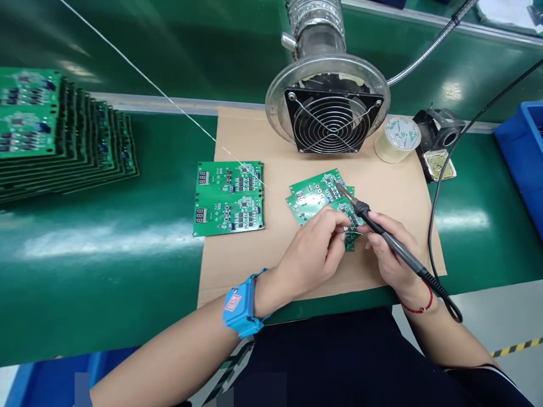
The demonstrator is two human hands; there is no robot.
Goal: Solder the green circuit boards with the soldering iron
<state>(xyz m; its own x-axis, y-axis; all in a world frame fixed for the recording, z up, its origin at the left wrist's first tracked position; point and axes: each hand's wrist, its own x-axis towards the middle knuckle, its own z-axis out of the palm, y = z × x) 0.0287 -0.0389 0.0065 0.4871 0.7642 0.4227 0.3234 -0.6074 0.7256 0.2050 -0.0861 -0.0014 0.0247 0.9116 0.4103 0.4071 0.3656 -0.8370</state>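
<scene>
My right hand (392,249) is closed around a soldering iron (396,246), whose tip points up and left over the green circuit boards (314,189). These boards lie tilted and overlapping on the cardboard, partly hidden by my hands. My left hand (316,246) is closed in a pinch on a short, thin silvery wire (354,232) just above the boards. The wire's other end reaches the fingertips of my right hand. A blue wrist strap (244,308) sits on my left wrist. Farther left, another green board (229,198) with two display blocks lies flat.
A fume fan (333,121) hangs behind the boards. Beside it are a tape roll (397,139) and an iron stand with sponge (441,164). Stacked boards (63,135) stand at left. A thin strand (169,100) slants down from upper left. A blue bin (524,152) is at right.
</scene>
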